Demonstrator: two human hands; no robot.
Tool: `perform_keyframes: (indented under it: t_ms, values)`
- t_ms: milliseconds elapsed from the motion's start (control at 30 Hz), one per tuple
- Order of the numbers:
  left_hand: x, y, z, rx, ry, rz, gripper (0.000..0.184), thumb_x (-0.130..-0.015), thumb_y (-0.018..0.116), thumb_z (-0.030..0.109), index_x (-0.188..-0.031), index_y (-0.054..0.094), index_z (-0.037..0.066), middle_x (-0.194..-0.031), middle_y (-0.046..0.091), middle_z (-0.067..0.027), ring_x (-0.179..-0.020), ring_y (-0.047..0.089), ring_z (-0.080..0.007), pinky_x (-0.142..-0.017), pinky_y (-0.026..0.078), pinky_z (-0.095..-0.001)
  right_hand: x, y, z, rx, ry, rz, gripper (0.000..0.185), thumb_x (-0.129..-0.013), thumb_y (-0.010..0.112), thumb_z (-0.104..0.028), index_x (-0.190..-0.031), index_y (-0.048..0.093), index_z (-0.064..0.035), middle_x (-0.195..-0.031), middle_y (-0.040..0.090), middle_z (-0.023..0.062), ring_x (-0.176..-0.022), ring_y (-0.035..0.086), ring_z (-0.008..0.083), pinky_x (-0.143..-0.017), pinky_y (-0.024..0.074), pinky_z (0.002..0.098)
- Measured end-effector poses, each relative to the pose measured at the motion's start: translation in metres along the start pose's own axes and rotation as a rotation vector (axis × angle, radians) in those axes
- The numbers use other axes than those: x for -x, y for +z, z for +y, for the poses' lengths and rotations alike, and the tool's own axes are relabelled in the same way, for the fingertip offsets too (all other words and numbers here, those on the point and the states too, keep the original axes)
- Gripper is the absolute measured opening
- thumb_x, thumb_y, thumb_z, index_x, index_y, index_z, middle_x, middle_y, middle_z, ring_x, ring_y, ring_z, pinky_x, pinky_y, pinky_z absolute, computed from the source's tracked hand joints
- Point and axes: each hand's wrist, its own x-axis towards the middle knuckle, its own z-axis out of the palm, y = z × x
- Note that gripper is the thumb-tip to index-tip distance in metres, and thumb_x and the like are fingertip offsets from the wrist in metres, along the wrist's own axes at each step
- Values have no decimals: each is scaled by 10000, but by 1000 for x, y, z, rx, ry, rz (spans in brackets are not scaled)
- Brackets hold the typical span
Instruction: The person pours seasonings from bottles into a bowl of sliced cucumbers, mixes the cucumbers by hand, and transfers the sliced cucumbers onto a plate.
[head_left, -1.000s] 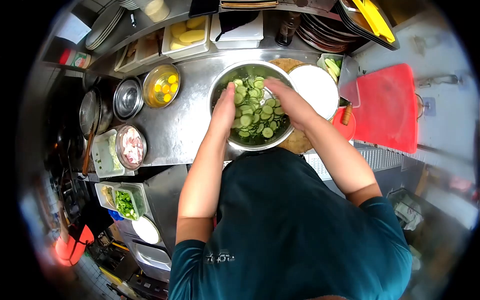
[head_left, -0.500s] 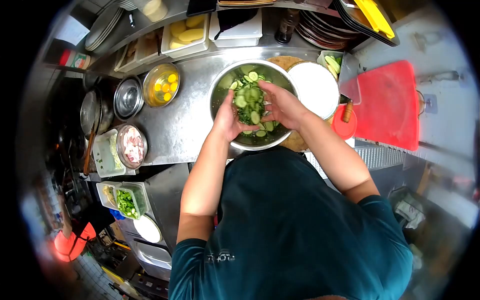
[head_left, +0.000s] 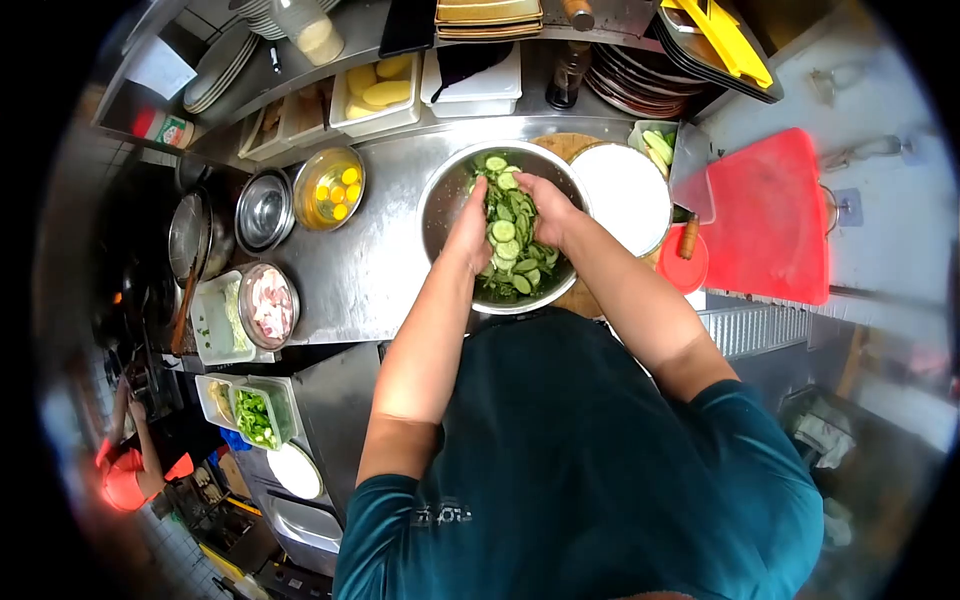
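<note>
A large steel mixing bowl (head_left: 437, 212) stands on the counter in front of me, with sliced cucumbers (head_left: 510, 235) and dark green leafy bits in it. Both hands are inside the bowl, cupped around a heap of the slices. My left hand (head_left: 468, 235) presses on the heap from the left, its fingers pointing away from me. From the right, my right hand (head_left: 546, 208) curls around the same heap. Some fingertips are hidden by the cucumbers.
Right of the bowl are a round white board (head_left: 625, 200), a wooden-handled tool (head_left: 690, 237) over a red lid (head_left: 682, 268), and a red cutting board (head_left: 775, 215). Left are bowls of egg yolks (head_left: 337, 192) and raw meat (head_left: 270, 305). A co-worker (head_left: 125, 480) is at far left.
My hands have drawn closer together around the cucumbers, which now stand heaped between them. The fingers were more spread before. The co-worker's arms have come into view.
</note>
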Motion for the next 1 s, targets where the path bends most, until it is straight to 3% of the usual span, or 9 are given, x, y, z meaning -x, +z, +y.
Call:
perform_keyframes:
  t_ms: [133, 167, 267, 367, 500, 667, 800, 867, 1000]
  values:
    - [7, -13, 9, 125, -149, 60, 721, -1058, 360, 606, -1499, 450, 43, -1461, 549, -162, -1367, 502, -328, -1133, 412, -513, 36, 18, 2, 287, -90, -34, 504, -1063, 480, -435, -1385, 566, -57, -1317, 657, 120, -1214, 621, 257, -1077, 476, 458]
    - [5, -15, 8, 4, -43, 104, 766, -1042, 363, 639, -1511, 434, 38, -1476, 538, -165, -1367, 498, -337, -1160, 359, -539, 74, 42, -4, 383, -118, -19, 599, -1044, 496, -504, -1425, 536, -43, -1365, 631, 135, -1303, 559, 247, -1160, 353, 494]
    - [51, 12, 37, -272, 0, 271, 813, -1028, 369, 669, -1531, 411, 32, -1522, 495, -183, -1404, 462, -355, -1191, 292, -540, 95, 37, -4, 565, -313, 193, 557, -1055, 475, -473, -1374, 575, -27, -1278, 678, 107, -1218, 626, 234, -1030, 478, 393]
    - [42, -5, 29, -678, 71, 354, 782, -1062, 392, 591, -1533, 379, -33, -1413, 585, -216, -1247, 613, -299, -1096, 448, -385, 80, 10, -1, 291, -198, 186, 546, -1082, 389, -445, -1402, 539, -28, -1344, 643, 150, -1228, 634, 293, -1035, 511, 428]
    - [9, -31, -6, -428, -70, 209, 730, -1062, 389, 587, -1506, 432, 9, -1464, 549, -187, -1345, 535, -280, -1093, 453, -449, 59, 18, 22, -12, -32, 220, 583, -1062, 410, -486, -1467, 463, -71, -1425, 536, 132, -1310, 505, 271, -1167, 326, 511]
    - [8, -24, -14, -38, -56, 11, 645, -1087, 345, 538, -1485, 469, 46, -1408, 606, -138, -1273, 596, -284, -1068, 487, -461, 14, -8, 19, -28, 15, -15, 490, -1066, 435, -447, -1400, 520, -98, -1425, 550, 112, -1247, 567, 264, -1045, 481, 477]
    - [11, -24, -7, 53, -55, 29, 645, -1088, 315, 560, -1475, 487, 73, -1402, 595, -148, -1295, 575, -296, -1065, 492, -475, 70, 32, -4, 305, -58, -99, 597, -1038, 480, -493, -1485, 478, -97, -1531, 458, 135, -1411, 434, 278, -1077, 433, 536]
    - [27, -8, 8, -58, 6, 133, 663, -1078, 341, 567, -1441, 511, 39, -1385, 595, -207, -1280, 581, -341, -1072, 475, -475, 76, 34, -8, 469, -148, 35, 670, -1024, 496, -520, -1536, 412, -96, -1534, 441, 163, -1401, 433, 284, -1125, 369, 557]
    - [5, -30, 28, -1210, 356, 372, 799, -1015, 409, 626, -1537, 424, 21, -1515, 451, -305, -1412, 431, -447, -1192, 322, -485, 64, 11, -6, 288, -170, 199, 652, -1038, 477, -496, -1546, 386, -97, -1517, 454, 149, -1404, 411, 265, -1084, 401, 519]
